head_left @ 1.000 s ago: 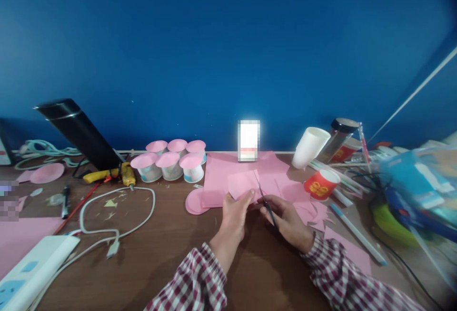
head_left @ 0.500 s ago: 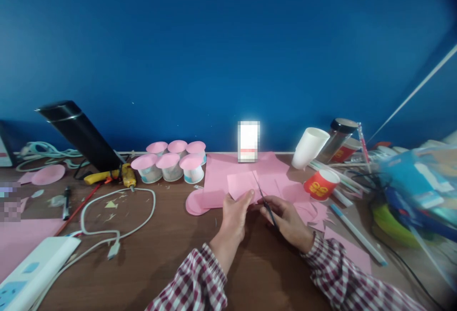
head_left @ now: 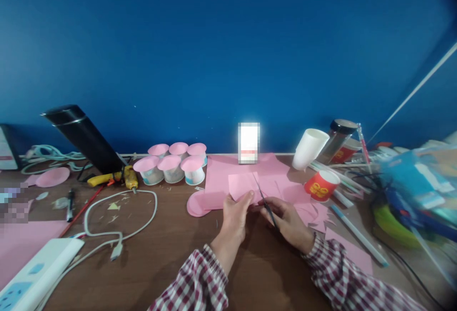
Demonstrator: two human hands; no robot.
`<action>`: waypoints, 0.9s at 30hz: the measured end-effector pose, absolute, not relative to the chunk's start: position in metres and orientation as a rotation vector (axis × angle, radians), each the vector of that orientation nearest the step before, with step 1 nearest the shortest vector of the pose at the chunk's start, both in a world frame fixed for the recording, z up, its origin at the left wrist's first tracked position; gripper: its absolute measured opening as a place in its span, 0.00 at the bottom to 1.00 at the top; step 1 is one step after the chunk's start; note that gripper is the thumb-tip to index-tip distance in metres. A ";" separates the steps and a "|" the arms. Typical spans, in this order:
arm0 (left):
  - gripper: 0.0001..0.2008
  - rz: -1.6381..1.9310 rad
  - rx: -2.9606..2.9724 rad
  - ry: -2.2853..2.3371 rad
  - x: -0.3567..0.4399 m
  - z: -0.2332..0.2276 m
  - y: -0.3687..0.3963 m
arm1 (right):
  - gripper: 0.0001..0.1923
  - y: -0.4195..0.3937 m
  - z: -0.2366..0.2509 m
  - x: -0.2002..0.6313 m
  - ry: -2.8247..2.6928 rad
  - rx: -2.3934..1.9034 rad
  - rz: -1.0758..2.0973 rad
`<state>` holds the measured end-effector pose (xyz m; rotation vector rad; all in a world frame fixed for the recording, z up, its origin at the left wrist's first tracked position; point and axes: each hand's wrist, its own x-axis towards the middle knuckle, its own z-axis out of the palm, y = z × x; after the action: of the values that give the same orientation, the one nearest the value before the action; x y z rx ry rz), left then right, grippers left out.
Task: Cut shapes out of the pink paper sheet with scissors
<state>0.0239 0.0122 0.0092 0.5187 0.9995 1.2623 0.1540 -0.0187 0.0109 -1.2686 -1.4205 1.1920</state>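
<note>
Head view: your left hand (head_left: 233, 216) pinches the near edge of a small pink paper sheet (head_left: 246, 186), thumb on top and fingers closed on the paper. Your right hand (head_left: 287, 220) is clenched around the handles of a pair of slim dark scissors (head_left: 264, 201). The blades point up and away from you and lie across the small pink paper sheet, just right of your left thumb. Whether the blades are apart or closed cannot be told.

The small pink paper sheet is held just above the brown wooden tabletop (head_left: 171, 249), in front of a larger pink paper sheet (head_left: 228, 170) that lies flat near the blue wall. Pink paper offcuts (head_left: 317, 213) lie just right of your right hand.

To the left of the larger sheet stands a cluster of six white cups with pink paper tops (head_left: 174, 163). Further left lie a yellow glue gun (head_left: 117, 177), a looped white cable (head_left: 121, 216) and a white power strip (head_left: 32, 273).

To the right, a red paper cup with a gold pattern (head_left: 321, 185) lies tilted near a leaning white paper cup (head_left: 309, 148). A white pen with a blue tip (head_left: 357, 235) lies well apart from your right hand.
</note>
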 end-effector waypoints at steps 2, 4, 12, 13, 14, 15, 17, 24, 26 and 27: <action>0.22 1.265 0.517 1.006 0.024 0.010 0.012 | 0.17 -0.019 0.011 0.154 -1.413 -1.264 1.196; 0.22 1.266 0.521 1.008 0.024 0.010 0.012 | 0.17 -0.019 0.010 0.154 -1.418 -1.260 1.198; 0.22 1.265 0.527 0.988 0.023 0.002 0.014 | 0.17 -0.018 0.014 0.152 -1.400 -1.258 1.188; 0.22 1.262 0.525 0.989 0.023 0.002 0.014 | 0.16 -0.019 0.015 0.152 -1.397 -1.254 1.189; 0.22 1.261 0.520 0.997 0.023 0.003 0.014 | 0.16 -0.019 0.015 0.151 -1.393 -1.250 1.192; 0.22 1.261 0.516 1.007 0.023 0.004 0.014 | 0.16 -0.019 0.016 0.151 -1.389 -1.248 1.195; 0.22 1.263 0.514 1.015 0.024 0.006 0.014 | 0.15 -0.020 0.016 0.151 -1.383 -1.243 1.204; 0.20 1.265 0.507 0.996 0.024 0.006 0.014 | 0.17 -0.020 0.015 0.151 -1.387 -1.259 1.209; 0.20 1.257 0.515 0.992 0.024 0.006 0.013 | 0.18 -0.020 0.014 0.151 -1.388 -1.254 1.209; 0.20 1.256 0.515 0.992 0.023 0.007 0.013 | 0.18 -0.020 0.014 0.151 -1.391 -1.252 1.204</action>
<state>0.0235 0.0134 0.0071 0.5149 0.9919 1.2559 0.1513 -0.0199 0.0139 -1.2515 -1.3912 1.2041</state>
